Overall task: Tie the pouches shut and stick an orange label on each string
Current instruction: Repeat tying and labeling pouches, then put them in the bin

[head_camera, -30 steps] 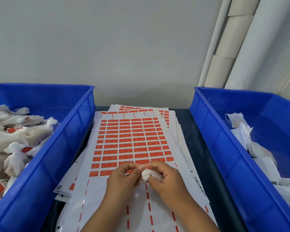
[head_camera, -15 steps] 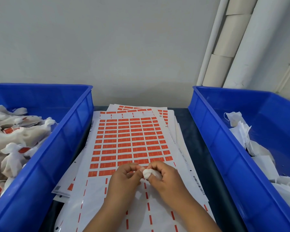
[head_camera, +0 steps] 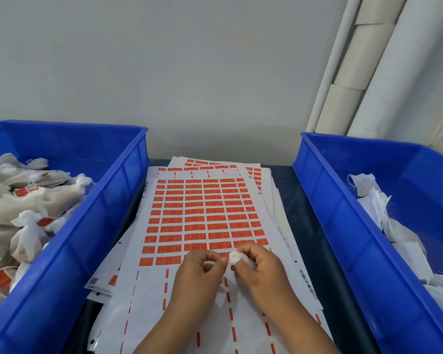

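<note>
Over the near end of the label sheet point(head_camera: 205, 215) on the desk, between two blue bins, the right hand point(head_camera: 260, 267) grips a white pouch's point(head_camera: 233, 258) gathered neck while the left hand point(head_camera: 202, 270) pinches beside it; a slackened pinch could let the knot loosen.

White pouch point(head_camera: 233, 258) bunched above label sheet point(head_camera: 202, 213) (orange).
</note>
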A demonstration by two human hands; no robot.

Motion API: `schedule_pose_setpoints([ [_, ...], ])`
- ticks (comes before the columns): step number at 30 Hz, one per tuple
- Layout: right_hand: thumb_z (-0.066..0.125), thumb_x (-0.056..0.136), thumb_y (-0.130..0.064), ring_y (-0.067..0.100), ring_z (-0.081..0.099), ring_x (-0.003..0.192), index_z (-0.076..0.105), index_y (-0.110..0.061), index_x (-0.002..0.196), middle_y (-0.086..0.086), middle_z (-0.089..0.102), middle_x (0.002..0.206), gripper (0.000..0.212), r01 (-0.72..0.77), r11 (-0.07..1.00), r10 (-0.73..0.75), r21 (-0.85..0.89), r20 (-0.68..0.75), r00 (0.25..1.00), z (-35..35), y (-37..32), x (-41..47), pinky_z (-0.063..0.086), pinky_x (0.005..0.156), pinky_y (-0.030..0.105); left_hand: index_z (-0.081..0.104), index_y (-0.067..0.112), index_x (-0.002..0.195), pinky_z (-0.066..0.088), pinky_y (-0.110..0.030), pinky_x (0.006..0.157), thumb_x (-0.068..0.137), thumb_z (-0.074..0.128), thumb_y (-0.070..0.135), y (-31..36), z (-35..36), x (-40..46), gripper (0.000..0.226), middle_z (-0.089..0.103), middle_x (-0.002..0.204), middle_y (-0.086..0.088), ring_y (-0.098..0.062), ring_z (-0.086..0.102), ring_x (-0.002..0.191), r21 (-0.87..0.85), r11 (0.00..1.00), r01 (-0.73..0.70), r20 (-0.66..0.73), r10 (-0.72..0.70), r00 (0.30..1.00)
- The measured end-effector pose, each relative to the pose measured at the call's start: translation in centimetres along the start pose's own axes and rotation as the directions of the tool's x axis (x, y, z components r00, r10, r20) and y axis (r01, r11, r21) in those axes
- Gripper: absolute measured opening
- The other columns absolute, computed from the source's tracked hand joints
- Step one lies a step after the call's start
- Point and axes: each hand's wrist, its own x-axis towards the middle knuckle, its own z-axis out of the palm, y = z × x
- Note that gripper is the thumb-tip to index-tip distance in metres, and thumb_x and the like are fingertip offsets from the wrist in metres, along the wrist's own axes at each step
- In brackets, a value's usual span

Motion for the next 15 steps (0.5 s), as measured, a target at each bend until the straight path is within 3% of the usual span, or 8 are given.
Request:
schedule_pose_setpoints([
  [3,0.063,0.088,-0.03,0.004,0.063,0.079,0.065,-0.028,0.082,-0.014,0.067,0.079,0.007,-0.028,0.997,0.031,0.066,-0.042,0.999,-0.1,0.1,0.1,0.049,0.067,0.012,0.058,0.026,0.081,0.039,-0.002,0.046,0.083,0.069,0.024,0.2,0.2,-0.5,0.011,0.059,0.091,0.012,-0.008,0.06,0.075,-0.024,0.998,-0.064,0.002,0.064,0.998],
  [9,0.068,0.085,-0.018,0.008,0.068,0.078,0.071,-0.021,0.073,-0.012,0.071,0.076,0.013,-0.102,0.958,0.119,0.267,-0.048,0.992,-0.2,-0.2,-0.1,0.051,0.062,0.014,0.061,0.036,0.069,0.045,-0.002,0.07,0.079,0.072,0.024,0.5,-0.1,-1.4,0.02,0.049,0.099,0.028,0.001,0.052,0.095,0.031,0.958,-0.286,0.054,0.284,0.957],
  [15,0.064,0.089,-0.013,0.02,0.065,0.101,0.073,-0.017,0.087,-0.006,0.074,0.094,0.011,-0.241,0.853,0.252,0.463,0.04,0.967,-0.6,-0.6,0.0,0.051,0.095,0.043,0.058,0.054,0.069,0.04,0.003,0.068,0.073,0.076,0.026,0.4,-0.4,-1.5,0.033,0.052,0.098,0.033,0.016,0.043,0.1,0.092,0.903,-0.42,-0.007,0.422,0.906],
])
